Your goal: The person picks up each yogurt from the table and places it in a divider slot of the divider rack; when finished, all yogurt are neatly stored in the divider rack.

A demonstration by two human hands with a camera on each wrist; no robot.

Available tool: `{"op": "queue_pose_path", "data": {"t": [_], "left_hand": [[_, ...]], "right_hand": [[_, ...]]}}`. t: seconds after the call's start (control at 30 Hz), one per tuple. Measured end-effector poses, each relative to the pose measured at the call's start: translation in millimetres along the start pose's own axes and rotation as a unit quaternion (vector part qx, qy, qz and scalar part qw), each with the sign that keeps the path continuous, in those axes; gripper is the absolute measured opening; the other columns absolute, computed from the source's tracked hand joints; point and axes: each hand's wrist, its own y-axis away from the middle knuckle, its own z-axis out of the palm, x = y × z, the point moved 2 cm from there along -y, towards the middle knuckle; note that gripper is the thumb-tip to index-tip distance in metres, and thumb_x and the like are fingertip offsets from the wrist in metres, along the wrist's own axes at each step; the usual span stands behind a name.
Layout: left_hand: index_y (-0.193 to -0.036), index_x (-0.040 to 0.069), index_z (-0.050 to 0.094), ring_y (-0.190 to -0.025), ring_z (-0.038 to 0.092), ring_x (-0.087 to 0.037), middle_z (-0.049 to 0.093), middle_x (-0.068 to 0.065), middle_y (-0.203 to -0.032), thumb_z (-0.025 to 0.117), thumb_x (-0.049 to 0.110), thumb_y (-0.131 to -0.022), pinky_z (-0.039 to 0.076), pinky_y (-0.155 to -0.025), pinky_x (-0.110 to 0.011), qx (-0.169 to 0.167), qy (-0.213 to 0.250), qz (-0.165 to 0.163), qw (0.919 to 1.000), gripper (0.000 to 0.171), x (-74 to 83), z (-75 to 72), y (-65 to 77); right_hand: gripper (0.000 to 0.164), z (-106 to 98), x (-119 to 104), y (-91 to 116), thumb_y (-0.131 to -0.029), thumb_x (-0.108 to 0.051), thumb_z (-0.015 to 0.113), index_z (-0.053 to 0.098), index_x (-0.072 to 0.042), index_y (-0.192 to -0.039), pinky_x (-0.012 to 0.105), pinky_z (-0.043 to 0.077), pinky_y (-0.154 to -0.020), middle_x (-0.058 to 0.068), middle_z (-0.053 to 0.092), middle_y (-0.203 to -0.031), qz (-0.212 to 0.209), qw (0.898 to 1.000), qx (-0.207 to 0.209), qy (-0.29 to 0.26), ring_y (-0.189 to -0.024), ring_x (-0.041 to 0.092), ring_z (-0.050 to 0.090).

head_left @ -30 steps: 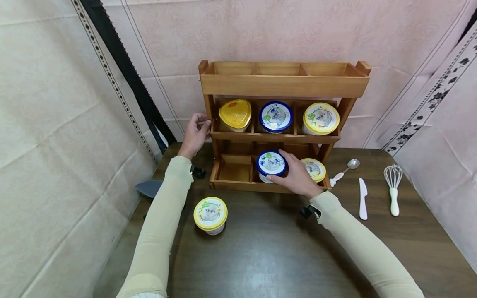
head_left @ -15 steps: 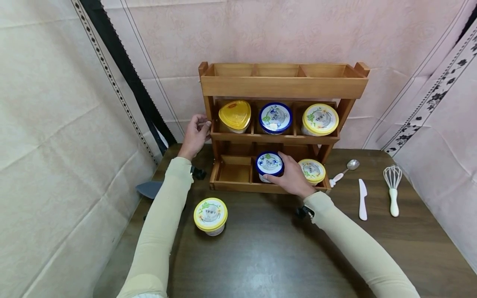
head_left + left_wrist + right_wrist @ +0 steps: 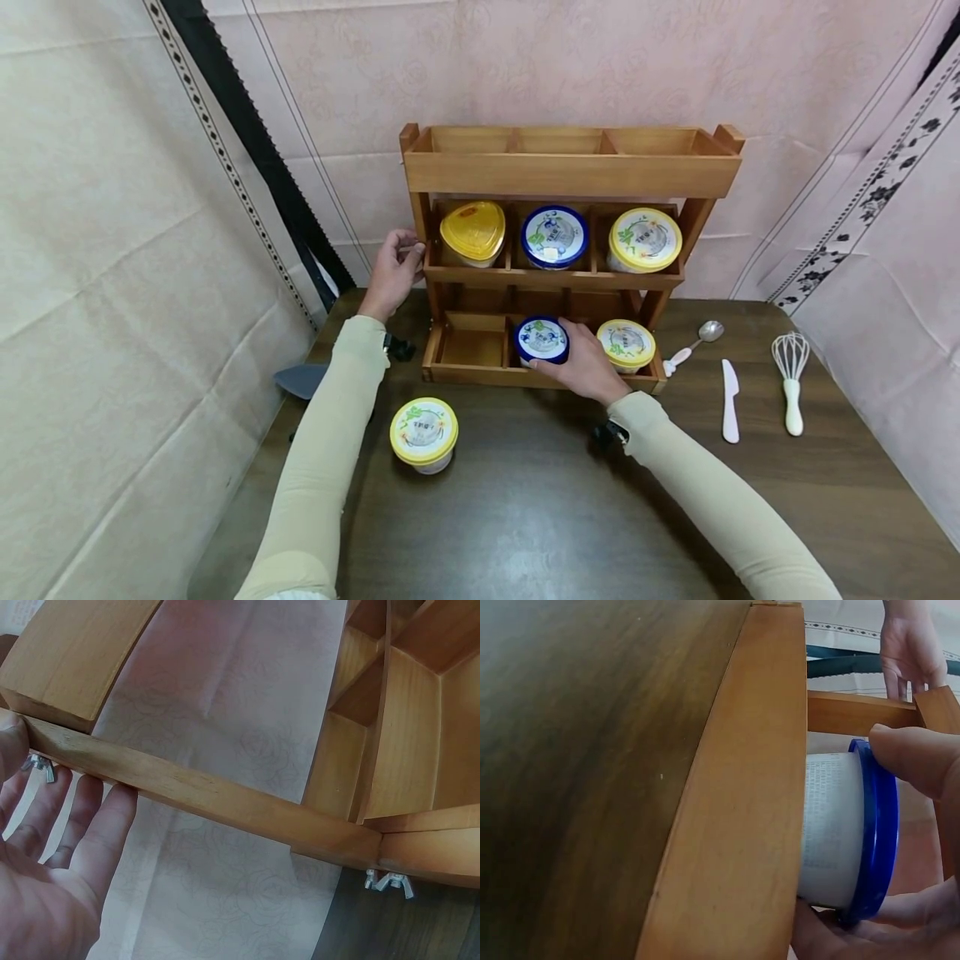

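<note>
A three-tier wooden rack (image 3: 570,173) with divided compartments stands at the back of the table. My left hand (image 3: 392,275) holds its left side post (image 3: 187,784), thumb on one face and fingertips on the other. In the lower tier's middle compartment, my right hand (image 3: 588,362) grips a white tub with a blue lid (image 3: 542,340). Seen from the right wrist, thumb and fingers span the blue lid (image 3: 877,832), and the front board (image 3: 742,772) hides the tub's base. A yellow-lidded tub (image 3: 626,344) sits in the compartment to the right.
The middle tier bears a yellow-lidded container (image 3: 474,231), a blue-lidded tub (image 3: 555,237) and another yellow-lidded tub (image 3: 645,240). One more yellow-lidded tub (image 3: 424,433) stands on the table in front. At right lie a spoon (image 3: 693,346), a white knife (image 3: 730,400) and a whisk (image 3: 792,382).
My right hand has brought the blue-lidded tub slightly left and then down, deeper into the lower middle compartment. My left hand has stayed on the rack's post.
</note>
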Motion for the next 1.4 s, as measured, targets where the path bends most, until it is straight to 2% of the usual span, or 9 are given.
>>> {"op": "queue_pose_path", "data": {"t": [0.2,0.5,0.7,0.83,1.07,1.23,1.4], "left_hand": [[-0.131,0.017,0.048,-0.119,0.057,-0.023,0.051,-0.007,-0.131,0.051,0.028,-0.104,0.054,-0.096,-0.05,0.002,-0.006,0.002,1.0,0.029,-1.1,0.0,-1.0],[-0.131,0.021,0.048,-0.12,0.056,-0.022,0.05,-0.004,-0.132,0.054,0.038,-0.1,0.054,-0.096,-0.05,0.005,0.005,0.012,0.9999,0.036,-21.2,-1.0,-13.3],[-0.131,0.021,0.048,-0.12,0.056,-0.022,0.05,-0.004,-0.131,0.054,0.039,-0.099,0.054,-0.096,-0.049,0.007,0.006,0.014,0.9999,0.037,-24.1,-1.0,-13.8],[-0.131,0.019,0.047,-0.12,0.055,-0.023,0.05,-0.004,-0.131,0.054,0.034,-0.101,0.054,-0.097,-0.049,0.004,0.013,0.005,0.9999,0.034,-21.7,-1.7,-12.6],[-0.131,0.016,0.047,-0.119,0.055,-0.023,0.05,-0.006,-0.13,0.051,0.027,-0.104,0.053,-0.098,-0.05,0.0,0.004,0.002,1.0,0.029,1.2,0.4,-0.2],[-0.131,0.016,0.047,-0.119,0.055,-0.024,0.05,-0.006,-0.13,0.051,0.027,-0.104,0.053,-0.098,-0.049,-0.001,0.005,0.004,1.0,0.03,2.1,0.3,0.6],[-0.131,0.015,0.047,-0.119,0.055,-0.023,0.05,-0.006,-0.13,0.051,0.026,-0.104,0.053,-0.097,-0.049,-0.002,0.007,0.004,1.0,0.03,2.0,0.3,1.2]], "right_hand": [[0.106,0,2,0,-0.076,-0.065,0.076,0.031,-0.007,-0.153,0.055,0.042,-0.108,0.019,0.044,-0.145,0.006,1.0,-0.006,-0.007,-0.129,0.034,0.046],[0.106,-2,2,0,-0.075,-0.066,0.075,0.032,-0.008,-0.152,0.055,0.042,-0.108,0.018,0.044,-0.145,0.011,1.0,-0.004,-0.005,-0.129,0.033,0.046],[0.101,-9,-1,4,-0.076,-0.063,0.076,0.034,-0.01,-0.151,0.057,0.041,-0.108,0.018,0.044,-0.146,0.003,1.0,0.005,-0.004,-0.129,0.035,0.046],[0.099,-16,-5,8,-0.078,-0.061,0.076,0.035,-0.009,-0.151,0.056,0.041,-0.109,0.016,0.045,-0.145,-0.01,1.0,0.015,-0.006,-0.129,0.034,0.047],[0.093,-28,-15,16,-0.08,-0.059,0.076,0.036,-0.014,-0.151,0.051,0.05,-0.101,0.013,0.045,-0.144,-0.023,0.999,0.035,-0.032,-0.124,0.033,0.052],[0.087,-34,-30,25,-0.081,-0.055,0.076,0.039,-0.016,-0.149,0.049,0.051,-0.101,0.011,0.047,-0.143,-0.051,0.997,0.029,-0.05,-0.123,0.033,0.054],[0.084,-28,-43,31,-0.082,-0.056,0.075,0.041,-0.015,-0.147,0.048,0.051,-0.1,0.011,0.049,-0.142,-0.085,0.995,0.019,-0.05,-0.123,0.031,0.055]]}}
